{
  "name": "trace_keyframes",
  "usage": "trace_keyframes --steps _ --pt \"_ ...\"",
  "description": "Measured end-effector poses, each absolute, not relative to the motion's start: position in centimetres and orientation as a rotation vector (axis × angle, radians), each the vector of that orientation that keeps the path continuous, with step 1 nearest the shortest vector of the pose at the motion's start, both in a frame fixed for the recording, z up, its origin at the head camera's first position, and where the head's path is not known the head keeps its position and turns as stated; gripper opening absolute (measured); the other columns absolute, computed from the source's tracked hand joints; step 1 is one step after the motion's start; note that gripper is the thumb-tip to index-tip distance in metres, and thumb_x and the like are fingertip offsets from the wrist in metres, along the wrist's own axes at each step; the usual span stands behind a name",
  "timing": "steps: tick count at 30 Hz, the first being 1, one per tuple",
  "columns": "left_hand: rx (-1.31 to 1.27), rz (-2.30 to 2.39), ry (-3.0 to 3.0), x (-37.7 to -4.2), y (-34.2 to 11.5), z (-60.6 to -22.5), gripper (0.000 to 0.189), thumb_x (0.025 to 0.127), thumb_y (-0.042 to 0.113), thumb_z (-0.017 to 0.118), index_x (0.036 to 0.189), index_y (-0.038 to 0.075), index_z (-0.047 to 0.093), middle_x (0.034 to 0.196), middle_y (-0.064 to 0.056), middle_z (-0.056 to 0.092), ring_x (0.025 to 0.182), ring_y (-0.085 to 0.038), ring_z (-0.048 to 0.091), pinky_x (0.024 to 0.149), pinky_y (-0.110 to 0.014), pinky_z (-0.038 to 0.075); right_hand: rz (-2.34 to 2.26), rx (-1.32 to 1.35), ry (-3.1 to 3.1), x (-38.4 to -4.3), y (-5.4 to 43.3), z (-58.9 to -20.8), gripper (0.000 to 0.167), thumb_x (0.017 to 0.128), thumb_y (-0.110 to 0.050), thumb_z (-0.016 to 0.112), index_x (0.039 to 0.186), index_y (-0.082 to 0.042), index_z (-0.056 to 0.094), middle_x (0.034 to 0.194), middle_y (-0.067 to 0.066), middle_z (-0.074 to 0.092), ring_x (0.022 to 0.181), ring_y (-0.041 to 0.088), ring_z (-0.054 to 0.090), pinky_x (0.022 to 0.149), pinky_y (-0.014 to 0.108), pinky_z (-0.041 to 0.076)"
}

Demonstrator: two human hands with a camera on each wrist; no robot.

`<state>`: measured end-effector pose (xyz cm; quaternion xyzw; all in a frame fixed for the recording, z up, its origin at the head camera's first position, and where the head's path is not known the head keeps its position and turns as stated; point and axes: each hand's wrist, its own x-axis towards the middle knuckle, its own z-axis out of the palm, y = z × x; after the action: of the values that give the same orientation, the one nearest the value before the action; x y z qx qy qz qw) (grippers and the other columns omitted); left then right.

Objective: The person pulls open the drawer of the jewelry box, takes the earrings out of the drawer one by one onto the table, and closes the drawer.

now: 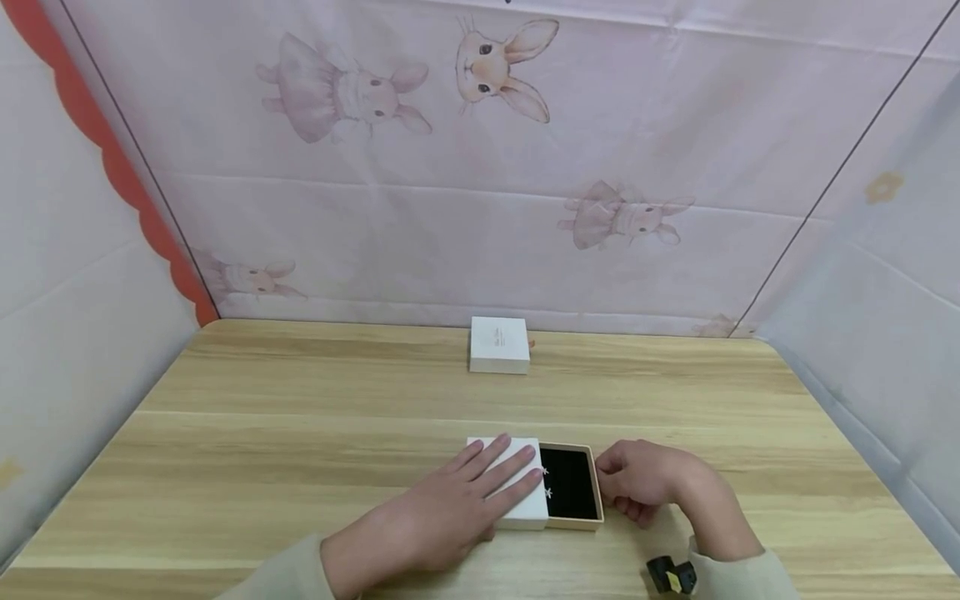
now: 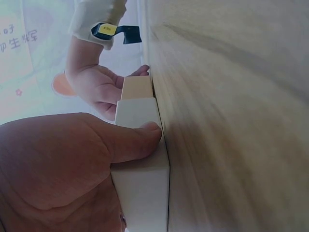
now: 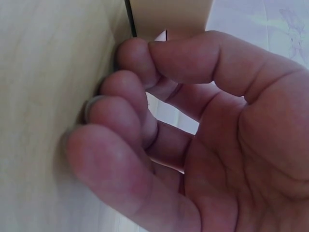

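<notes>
A small white drawer box stands on the table, its white sleeve (image 1: 530,510) under my left hand (image 1: 450,512). Spread fingers lie across the sleeve's top while the thumb (image 2: 137,140) presses its near side. Out of the sleeve's right end sticks a tan drawer (image 1: 576,525), roughly half exposed. Inside it is a black insert (image 1: 576,483) with two tiny silvery, star-like pieces next to the sleeve's edge. At the drawer's right end, my right hand (image 1: 652,479) pinches a small pale pull tab (image 3: 161,35) between thumb and index finger, mostly hidden by them; the other fingers are curled.
Another white box (image 1: 498,346) with printed lettering and a small orange tab stands at the table's back edge. A black device with a yellow label (image 1: 671,577) sits at the right sleeve cuff. Fabric walls with rabbit prints (image 1: 491,71) enclose the wooden table (image 1: 300,400).
</notes>
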<state>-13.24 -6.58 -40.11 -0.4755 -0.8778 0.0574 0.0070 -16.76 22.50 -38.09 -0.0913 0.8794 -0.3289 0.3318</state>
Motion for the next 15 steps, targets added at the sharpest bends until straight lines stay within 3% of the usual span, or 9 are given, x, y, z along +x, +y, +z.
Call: trace_keyframes --steps 15 --pt "-1.476 0.171 -2.748 -13.10 -6.61 -40.04 0.073 0.103 0.034 0.052 0.162 0.021 0.011 0.169 -0.003 0.005 0.154 -0.031 0.010 0.122 -0.047 0.024 -0.863 -0.236 2.285 -16.79 22.66 -38.12 0.015 0.089 -0.004 0.053 0.074 -0.004 0.057 0.064 0.004 0.053 0.056 0.016 0.051 0.049 0.027 0.051"
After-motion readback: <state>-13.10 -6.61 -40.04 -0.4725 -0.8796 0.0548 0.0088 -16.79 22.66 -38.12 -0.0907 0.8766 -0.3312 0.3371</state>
